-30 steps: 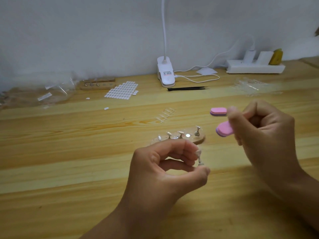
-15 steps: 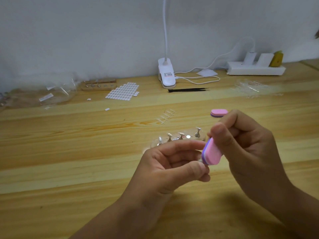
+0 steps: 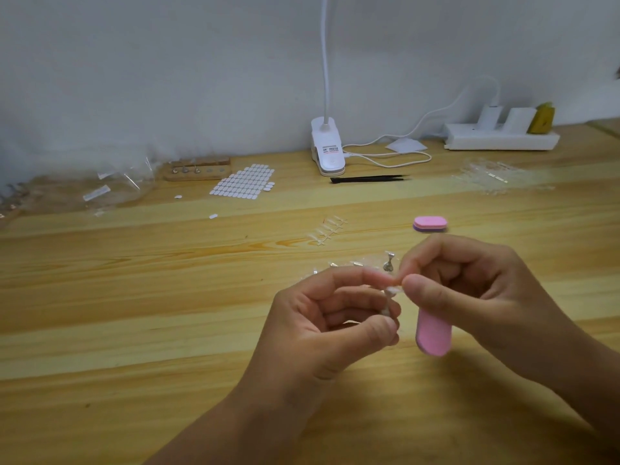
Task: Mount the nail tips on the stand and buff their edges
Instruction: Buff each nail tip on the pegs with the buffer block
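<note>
My left hand (image 3: 335,317) pinches a small metal holder peg (image 3: 389,305) with a clear nail tip (image 3: 393,290) on its top, above the table's middle. My right hand (image 3: 469,290) grips a pink buffer block (image 3: 433,333) that hangs down from the fingers, while its thumb and forefinger touch the nail tip. Behind both hands lies the stand (image 3: 369,263), mostly hidden, with a few metal pegs (image 3: 389,261) sticking up. A second pink and purple buffer (image 3: 430,223) lies on the wood beyond it.
A strip of clear nail tips (image 3: 327,229) lies past the stand. At the back are a sheet of white adhesive tabs (image 3: 243,181), another wooden stand (image 3: 198,169), plastic bags (image 3: 114,189), black tweezers (image 3: 369,178), a clip lamp (image 3: 327,149), a power strip (image 3: 500,137) and more clear tips (image 3: 493,176).
My right hand came down and left with the buffer to the left hand. The buffer has swung from upright to hanging downward, and the right fingertips now touch the nail tip.
</note>
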The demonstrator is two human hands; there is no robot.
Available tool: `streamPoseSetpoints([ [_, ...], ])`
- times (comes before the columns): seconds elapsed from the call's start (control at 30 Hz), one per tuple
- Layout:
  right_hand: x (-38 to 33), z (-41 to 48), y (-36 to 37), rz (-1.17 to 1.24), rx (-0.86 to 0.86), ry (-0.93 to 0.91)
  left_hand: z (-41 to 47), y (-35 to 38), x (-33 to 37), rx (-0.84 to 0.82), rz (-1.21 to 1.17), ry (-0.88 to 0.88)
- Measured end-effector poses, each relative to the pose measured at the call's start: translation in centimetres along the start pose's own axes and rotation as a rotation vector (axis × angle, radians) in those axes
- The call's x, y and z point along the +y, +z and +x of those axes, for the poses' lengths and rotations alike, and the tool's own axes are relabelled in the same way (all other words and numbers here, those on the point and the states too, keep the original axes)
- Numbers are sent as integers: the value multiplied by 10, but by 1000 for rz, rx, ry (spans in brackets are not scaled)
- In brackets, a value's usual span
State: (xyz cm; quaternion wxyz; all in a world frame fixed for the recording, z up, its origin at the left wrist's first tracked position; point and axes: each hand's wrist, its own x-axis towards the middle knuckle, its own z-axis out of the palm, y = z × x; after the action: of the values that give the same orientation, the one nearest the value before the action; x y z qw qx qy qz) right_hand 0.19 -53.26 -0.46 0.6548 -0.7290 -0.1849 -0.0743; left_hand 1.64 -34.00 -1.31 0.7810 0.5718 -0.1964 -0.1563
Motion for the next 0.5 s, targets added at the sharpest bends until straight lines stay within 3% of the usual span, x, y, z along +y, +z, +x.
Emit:
streamPoseSetpoints([
  [0.5,2,-2,4,-340,-2,-127,-1,-2,-5,136,167,49],
])
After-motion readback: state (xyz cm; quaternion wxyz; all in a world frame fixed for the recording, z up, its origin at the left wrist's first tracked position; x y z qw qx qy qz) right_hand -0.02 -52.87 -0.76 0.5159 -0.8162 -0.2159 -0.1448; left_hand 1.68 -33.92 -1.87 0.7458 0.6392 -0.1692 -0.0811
